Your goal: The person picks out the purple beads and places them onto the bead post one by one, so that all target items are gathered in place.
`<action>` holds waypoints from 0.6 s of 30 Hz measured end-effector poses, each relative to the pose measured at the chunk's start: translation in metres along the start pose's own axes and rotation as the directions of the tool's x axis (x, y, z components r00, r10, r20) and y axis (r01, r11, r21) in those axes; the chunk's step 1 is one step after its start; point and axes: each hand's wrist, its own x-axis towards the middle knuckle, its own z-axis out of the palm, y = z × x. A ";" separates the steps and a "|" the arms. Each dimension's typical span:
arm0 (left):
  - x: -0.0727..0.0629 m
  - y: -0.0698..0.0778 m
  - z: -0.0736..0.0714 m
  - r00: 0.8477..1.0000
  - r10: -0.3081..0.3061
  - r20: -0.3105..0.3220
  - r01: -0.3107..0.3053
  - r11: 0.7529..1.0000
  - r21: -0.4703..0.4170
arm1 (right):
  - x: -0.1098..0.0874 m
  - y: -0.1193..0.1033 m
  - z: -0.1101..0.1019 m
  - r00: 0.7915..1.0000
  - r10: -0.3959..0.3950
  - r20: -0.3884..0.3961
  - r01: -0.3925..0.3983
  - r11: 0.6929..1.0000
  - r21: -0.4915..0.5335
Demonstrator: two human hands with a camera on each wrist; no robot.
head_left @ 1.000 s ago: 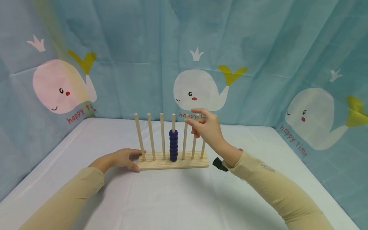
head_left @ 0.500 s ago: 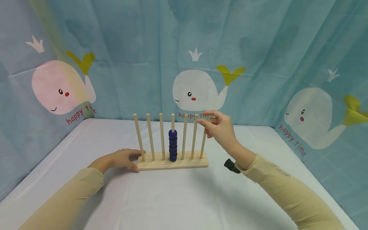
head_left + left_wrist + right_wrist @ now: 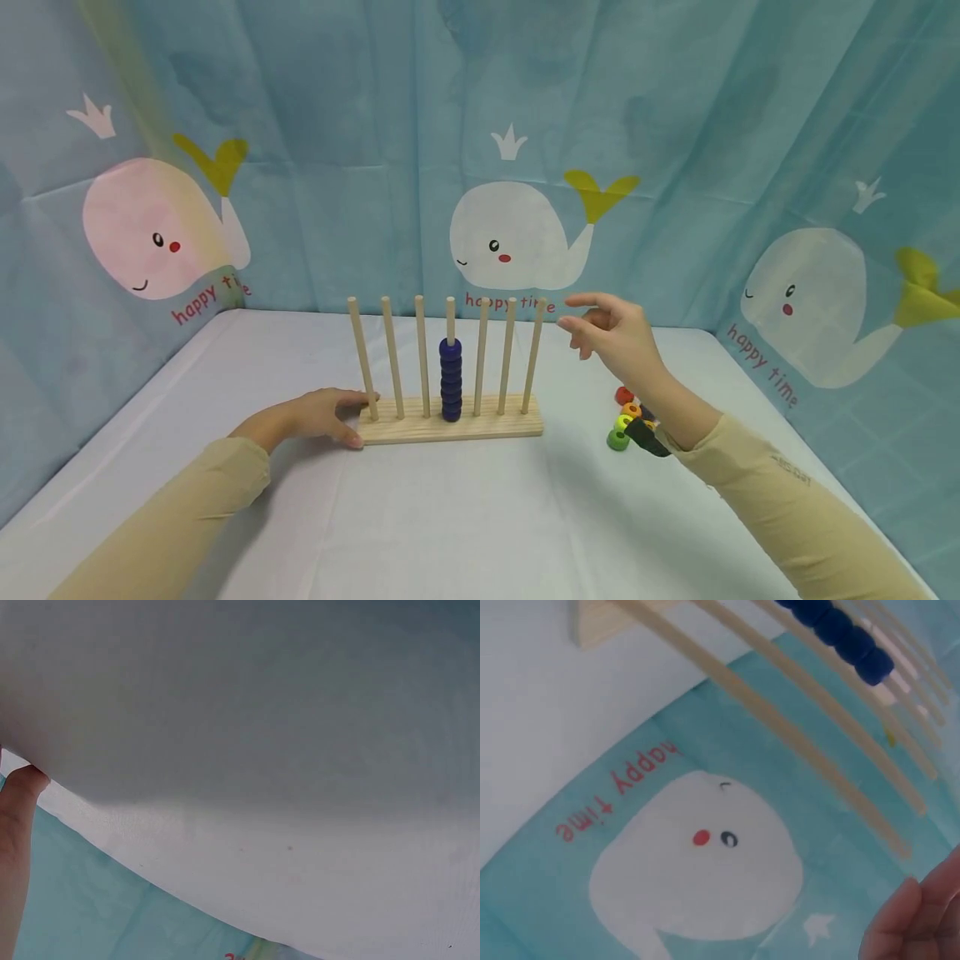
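Observation:
A wooden peg board point(image 3: 420, 429) with upright rods stands in mid-table in the head view. A stack of dark blue beads point(image 3: 451, 380) fills the lower part of its middle rod; the other rods are bare. My left hand point(image 3: 315, 412) holds the board's left end, thumb at the front corner and forefinger at the back. In the left wrist view only a finger point(image 3: 19, 810) shows at the edge. My right hand point(image 3: 611, 333) is in the air right of the last rod point(image 3: 535, 358), thumb and forefinger apart with nothing between them.
Several coloured beads, among them a green bead point(image 3: 618, 439) and a red bead point(image 3: 624, 395), lie on the white table point(image 3: 450, 525) below my right wrist, partly hidden by a dark wrist device point(image 3: 647, 437). A blue whale-print curtain point(image 3: 337, 208) encloses the table behind.
My right hand has moved right, away from the rods above the board, uncovering the right rods and the coloured beads. My left hand and the blue stack have stayed put.

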 end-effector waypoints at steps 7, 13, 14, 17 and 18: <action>0.002 -0.002 0.001 1.000 -0.021 -0.004 0.021 1.000 0.007 | -0.008 0.012 -0.026 1.000 -0.001 0.018 0.002 0.999 -0.052; 0.004 -0.004 0.002 1.000 -0.016 -0.005 0.016 1.000 0.010 | -0.015 0.025 -0.048 0.998 -0.026 0.061 0.030 0.997 -0.075; 0.004 -0.004 0.002 1.000 -0.013 -0.004 0.013 1.000 0.013 | -0.016 0.027 -0.051 0.997 -0.034 0.068 0.039 0.996 -0.077; 0.003 -0.004 0.001 1.000 -0.004 -0.003 0.004 1.000 0.001 | -0.019 0.036 -0.062 0.993 -0.068 0.093 0.075 0.995 -0.069; 0.003 -0.004 0.001 1.000 -0.002 -0.004 0.002 1.000 -0.002 | -0.020 0.039 -0.065 0.991 -0.085 0.104 0.092 0.994 -0.066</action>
